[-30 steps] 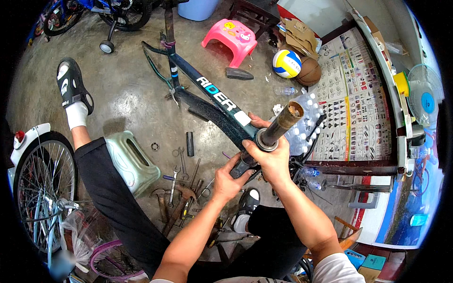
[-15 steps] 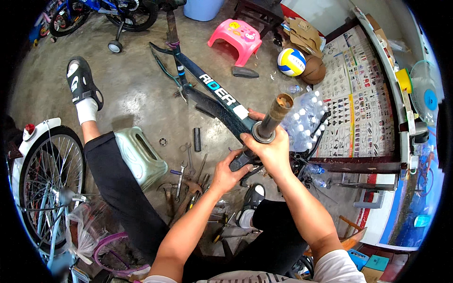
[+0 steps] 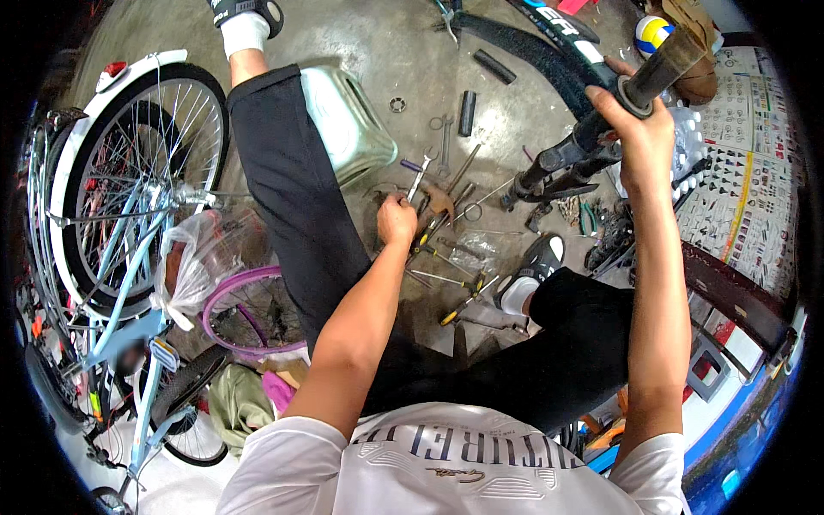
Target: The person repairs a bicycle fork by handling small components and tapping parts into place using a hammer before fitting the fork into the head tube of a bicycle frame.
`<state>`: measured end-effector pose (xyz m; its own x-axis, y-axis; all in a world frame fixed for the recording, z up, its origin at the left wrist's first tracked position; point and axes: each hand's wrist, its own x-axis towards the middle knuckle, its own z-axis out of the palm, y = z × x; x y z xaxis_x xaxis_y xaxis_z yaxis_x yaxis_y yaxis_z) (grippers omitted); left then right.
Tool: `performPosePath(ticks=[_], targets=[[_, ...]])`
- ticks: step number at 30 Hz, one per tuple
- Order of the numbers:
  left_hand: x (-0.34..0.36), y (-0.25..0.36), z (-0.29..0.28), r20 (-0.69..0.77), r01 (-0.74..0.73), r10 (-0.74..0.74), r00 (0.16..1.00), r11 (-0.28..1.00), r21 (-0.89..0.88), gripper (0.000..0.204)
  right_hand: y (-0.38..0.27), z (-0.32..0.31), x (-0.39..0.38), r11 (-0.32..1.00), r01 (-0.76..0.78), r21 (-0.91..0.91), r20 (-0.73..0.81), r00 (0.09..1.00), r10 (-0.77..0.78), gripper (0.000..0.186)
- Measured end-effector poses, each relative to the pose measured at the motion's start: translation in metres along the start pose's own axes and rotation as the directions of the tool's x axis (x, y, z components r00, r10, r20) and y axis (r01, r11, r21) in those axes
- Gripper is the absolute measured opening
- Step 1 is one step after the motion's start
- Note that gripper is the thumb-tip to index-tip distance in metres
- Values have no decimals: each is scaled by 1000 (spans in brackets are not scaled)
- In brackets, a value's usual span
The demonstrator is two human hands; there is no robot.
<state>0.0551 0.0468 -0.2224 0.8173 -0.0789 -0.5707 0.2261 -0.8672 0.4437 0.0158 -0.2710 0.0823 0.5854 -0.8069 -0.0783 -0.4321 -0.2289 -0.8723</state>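
Note:
My right hand [image 3: 642, 129] is wrapped around the head tube end of a dark bicycle frame [image 3: 549, 39], just below a ring and a worn, brownish tube [image 3: 668, 69] that sticks up. The fork [image 3: 558, 163] hangs under that hand, its legs slanting toward the floor. My left hand [image 3: 397, 220] is low over a pile of tools, fingers closed on the lower end of a wrench [image 3: 419, 177]. A second wrench [image 3: 445, 146] lies beside it. Close to those fingers rests a hammer [image 3: 439, 202] with a rusty head.
Screwdrivers [image 3: 463, 300] and pliers [image 3: 588, 219] lie between my feet. A pale green plastic can [image 3: 348, 124] stands against my left leg. To the left are a bicycle wheel [image 3: 137, 184] and a purple rim [image 3: 249, 313]. Two black tubes [image 3: 467, 113] lie ahead.
My left hand has left the fork and come down onto the wrench among the tools. My right hand still holds the frame. The view has shifted down and left.

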Motion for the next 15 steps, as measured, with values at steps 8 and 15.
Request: performPosePath(ticks=[8, 15], targets=[[-22, -21, 17, 322, -220, 36, 946, 803, 554, 41, 1, -5, -1, 1000, 9, 15, 5, 1000, -9, 49], [-12, -26, 17, 454, -109, -158, 877, 854, 509, 48, 4, -8, 1, 1000, -15, -15, 4, 1000, 15, 52]])
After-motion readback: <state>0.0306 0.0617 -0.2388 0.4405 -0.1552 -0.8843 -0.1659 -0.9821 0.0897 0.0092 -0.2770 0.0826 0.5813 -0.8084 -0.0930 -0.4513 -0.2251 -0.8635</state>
